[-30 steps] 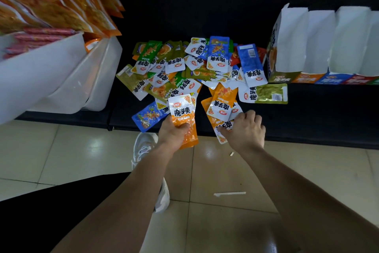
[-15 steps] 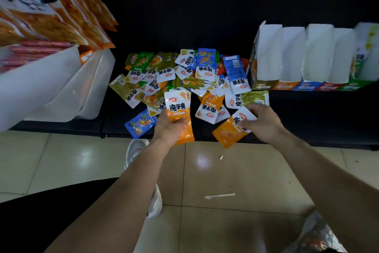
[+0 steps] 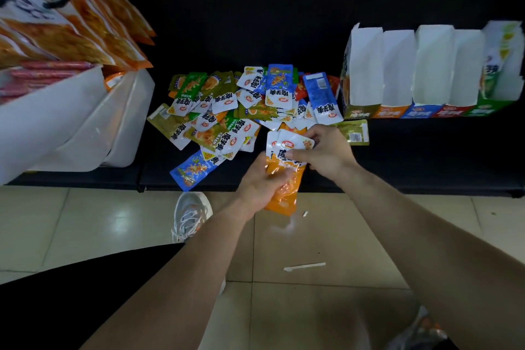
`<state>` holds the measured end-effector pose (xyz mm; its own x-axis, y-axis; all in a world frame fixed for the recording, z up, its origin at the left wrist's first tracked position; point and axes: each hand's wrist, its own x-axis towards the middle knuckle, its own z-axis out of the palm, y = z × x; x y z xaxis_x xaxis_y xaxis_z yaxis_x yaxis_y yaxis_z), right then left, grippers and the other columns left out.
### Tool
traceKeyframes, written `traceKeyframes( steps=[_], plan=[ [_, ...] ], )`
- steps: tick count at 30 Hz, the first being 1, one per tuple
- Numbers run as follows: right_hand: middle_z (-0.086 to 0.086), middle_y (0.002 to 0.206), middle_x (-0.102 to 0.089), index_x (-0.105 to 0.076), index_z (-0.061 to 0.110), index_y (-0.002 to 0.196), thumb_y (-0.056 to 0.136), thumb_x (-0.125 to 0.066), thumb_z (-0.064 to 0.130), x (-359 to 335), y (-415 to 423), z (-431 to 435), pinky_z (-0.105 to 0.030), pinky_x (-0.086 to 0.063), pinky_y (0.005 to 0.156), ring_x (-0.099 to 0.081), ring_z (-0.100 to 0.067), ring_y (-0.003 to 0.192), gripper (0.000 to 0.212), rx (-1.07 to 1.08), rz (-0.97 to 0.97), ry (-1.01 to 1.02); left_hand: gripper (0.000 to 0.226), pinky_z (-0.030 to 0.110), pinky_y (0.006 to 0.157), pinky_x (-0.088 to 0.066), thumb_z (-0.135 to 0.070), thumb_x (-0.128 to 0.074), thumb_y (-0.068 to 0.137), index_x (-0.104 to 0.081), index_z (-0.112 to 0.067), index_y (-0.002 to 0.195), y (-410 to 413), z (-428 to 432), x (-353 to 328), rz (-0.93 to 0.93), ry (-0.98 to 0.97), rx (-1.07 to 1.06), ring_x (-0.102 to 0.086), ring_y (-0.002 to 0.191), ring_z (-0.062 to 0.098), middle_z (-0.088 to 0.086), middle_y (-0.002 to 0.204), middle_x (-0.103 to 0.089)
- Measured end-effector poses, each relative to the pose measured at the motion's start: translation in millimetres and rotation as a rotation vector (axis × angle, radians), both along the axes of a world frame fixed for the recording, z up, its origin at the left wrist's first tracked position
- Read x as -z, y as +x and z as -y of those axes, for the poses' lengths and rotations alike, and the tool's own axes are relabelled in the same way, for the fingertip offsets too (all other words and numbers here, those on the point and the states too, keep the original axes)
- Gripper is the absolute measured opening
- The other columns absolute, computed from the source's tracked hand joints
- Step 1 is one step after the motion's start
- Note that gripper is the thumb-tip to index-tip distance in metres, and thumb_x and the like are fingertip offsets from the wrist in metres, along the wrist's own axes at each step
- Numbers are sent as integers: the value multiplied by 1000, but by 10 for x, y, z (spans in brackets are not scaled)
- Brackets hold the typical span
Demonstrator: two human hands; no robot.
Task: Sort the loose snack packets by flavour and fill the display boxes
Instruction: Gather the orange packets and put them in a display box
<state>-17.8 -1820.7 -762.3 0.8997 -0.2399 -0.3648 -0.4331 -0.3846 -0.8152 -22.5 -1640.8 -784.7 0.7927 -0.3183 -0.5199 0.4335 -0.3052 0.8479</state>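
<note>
A heap of loose snack packets in green, olive, blue, red and orange lies on a low black shelf. My left hand grips a small stack of orange packets in front of the shelf's edge. My right hand pinches another orange packet against the top of that stack. A row of open display boxes with white inner walls stands on the shelf to the right, their fronts olive, orange, blue, red and green.
White bins with large orange snack bags jut out at the left. One blue packet lies at the shelf's front edge. My white shoe and a white paper scrap are on the tiled floor.
My right hand lifted an orange packet off the shelf and carried it left onto the stack in my left hand. The view shifted slightly toward the boxes.
</note>
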Motion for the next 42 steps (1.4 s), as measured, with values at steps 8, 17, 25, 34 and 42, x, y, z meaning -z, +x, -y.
traceKeyframes(
  steps=[8,17,25,34,42],
  plan=[
    [4,166,-23,-27,27,157,103,-45,45,663,-80,-95,-46,-34,115,-28,-24,148,60,-531,-3,-689,28,16,61,-44,-32,-61,99,-42,-34,119,264,-445,249,104,261,-326,-53,81,4,-19,90,-46],
    [-2,129,-57,-50,19,139,95,-58,34,930,-689,-106,-43,-48,93,-54,-28,117,47,-467,115,-844,29,20,59,-37,-35,-63,97,-49,-27,121,254,-472,461,111,385,-285,-55,81,5,-13,92,-56],
    [-14,122,-50,-43,9,127,79,-63,73,805,-332,-25,-44,-50,84,-53,-34,112,82,-210,-220,-892,19,24,59,-39,-34,-64,95,-52,-28,108,132,-393,461,104,366,-231,-58,81,7,-10,92,-60],
    [-14,130,-51,-43,7,130,68,-87,55,723,-197,2,-46,-48,93,-50,-36,124,90,3,-371,-485,22,32,77,-43,-33,-65,96,-51,-31,112,181,-318,428,81,348,-239,-56,85,5,-15,94,-57],
    [-19,132,-47,-40,4,133,69,-90,37,698,-312,224,-44,-43,99,-49,-40,121,87,93,-446,-490,26,33,81,-43,-32,-65,95,-54,-27,119,125,-311,392,86,333,-216,-58,90,11,-14,97,-58]
  ],
)
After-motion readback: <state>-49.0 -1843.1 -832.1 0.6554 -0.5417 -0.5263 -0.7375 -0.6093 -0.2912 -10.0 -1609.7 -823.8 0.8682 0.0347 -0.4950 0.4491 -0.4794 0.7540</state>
